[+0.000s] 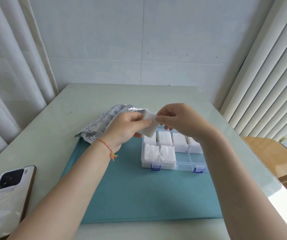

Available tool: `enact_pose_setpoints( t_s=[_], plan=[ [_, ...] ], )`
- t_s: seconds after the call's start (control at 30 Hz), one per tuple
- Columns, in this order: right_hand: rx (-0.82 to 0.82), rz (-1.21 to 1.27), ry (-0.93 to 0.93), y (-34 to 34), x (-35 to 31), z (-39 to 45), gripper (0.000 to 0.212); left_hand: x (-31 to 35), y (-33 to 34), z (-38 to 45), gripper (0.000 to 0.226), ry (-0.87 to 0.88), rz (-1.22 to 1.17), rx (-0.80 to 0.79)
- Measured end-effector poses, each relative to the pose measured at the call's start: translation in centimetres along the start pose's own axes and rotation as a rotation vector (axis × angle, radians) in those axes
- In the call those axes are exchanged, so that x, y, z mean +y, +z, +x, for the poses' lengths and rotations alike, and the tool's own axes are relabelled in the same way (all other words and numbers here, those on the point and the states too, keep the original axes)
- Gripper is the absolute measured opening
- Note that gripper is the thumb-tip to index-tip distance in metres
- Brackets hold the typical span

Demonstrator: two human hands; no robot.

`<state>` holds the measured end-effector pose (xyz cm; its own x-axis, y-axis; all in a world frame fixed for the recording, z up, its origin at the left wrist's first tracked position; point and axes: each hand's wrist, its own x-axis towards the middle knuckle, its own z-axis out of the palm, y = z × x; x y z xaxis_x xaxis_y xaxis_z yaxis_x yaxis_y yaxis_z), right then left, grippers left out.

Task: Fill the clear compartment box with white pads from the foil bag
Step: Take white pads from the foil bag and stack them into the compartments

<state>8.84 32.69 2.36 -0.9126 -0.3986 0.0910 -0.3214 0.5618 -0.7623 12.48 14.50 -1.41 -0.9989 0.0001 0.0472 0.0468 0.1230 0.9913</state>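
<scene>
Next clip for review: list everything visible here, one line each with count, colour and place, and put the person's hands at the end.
Stack of pads: one, white, held above the box's far left corner.
Compartment box: one, clear with two blue latches, on the mat; most compartments hold white pads, the near right one looks empty.
Foil bag: one, silver with dark print, lying left of the box, behind the left hand.
Mat: one, teal, under the box.
Table: one, pale green.
Phone: one, white back, near left, camera side up.
Curtains: pale, both sides.
Left hand: grips the stack; orange string bracelet on its wrist.
Right hand: pinches the stack's top edge.
</scene>
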Motion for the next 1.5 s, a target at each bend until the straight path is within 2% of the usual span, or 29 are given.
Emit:
enact_pose_setpoints(
  t_s=[0.13, 0.23, 0.4, 0.5, 0.6, 0.73, 0.87, 0.97, 1.07, 1.3, 1.5],
  plan=[
    [-0.026, 0.254, 0.042, -0.8, 0.2, -1.3, 0.015, 0.7, 1.3, -0.2, 0.008, -0.045, -0.132, 0.060],
    [-0.022, 0.377, 0.072, -1.1, 0.9, -2.4, 0.015, 0.9, 2.7, -0.4, 0.007, -0.084, -0.176, 0.034],
    [0.073, 0.418, 0.141, -1.7, 3.2, -4.0, 0.011, 0.8, 5.4, -0.6, 0.014, -0.083, -0.038, -0.018],
    [0.118, 0.423, 0.186, -1.8, 5.0, -4.7, 0.022, 0.5, 6.9, -0.5, 0.019, -0.080, 0.089, -0.031],
    [0.146, 0.385, 0.178, -1.9, 6.0, -5.2, 0.030, 0.5, 8.0, -0.6, 0.019, -0.086, 0.139, -0.020],
    [0.129, 0.229, 0.133, -2.4, 6.6, -5.9, 0.019, 0.7, 8.9, -0.8, 0.019, -0.115, 0.225, -0.044],
    [0.015, 0.038, 0.258, -3.4, 7.0, -6.4, 0.016, 0.9, 8.5, -0.6, 0.015, -0.037, 0.837, -0.090],
    [-0.059, -0.072, 0.299, -3.3, 6.9, -6.2, 0.020, 1.4, 8.6, -0.8, 0.013, -0.019, 1.085, -0.189],
    [-0.052, -0.164, 0.296, -2.6, 6.9, -5.8, 0.022, 1.7, 8.9, -0.9, 0.017, -0.006, 1.157, -0.254],
    [-0.026, -0.297, 0.271, -0.6, 7.1, -4.8, 0.024, 1.1, 8.8, -0.9, 0.020, -0.006, 1.146, -0.250],
    [-0.110, -0.416, 0.251, -0.5, 6.9, -4.6, 0.025, 0.9, 8.3, -0.7, 0.029, 0.017, 1.187, -0.305]
  ],
)
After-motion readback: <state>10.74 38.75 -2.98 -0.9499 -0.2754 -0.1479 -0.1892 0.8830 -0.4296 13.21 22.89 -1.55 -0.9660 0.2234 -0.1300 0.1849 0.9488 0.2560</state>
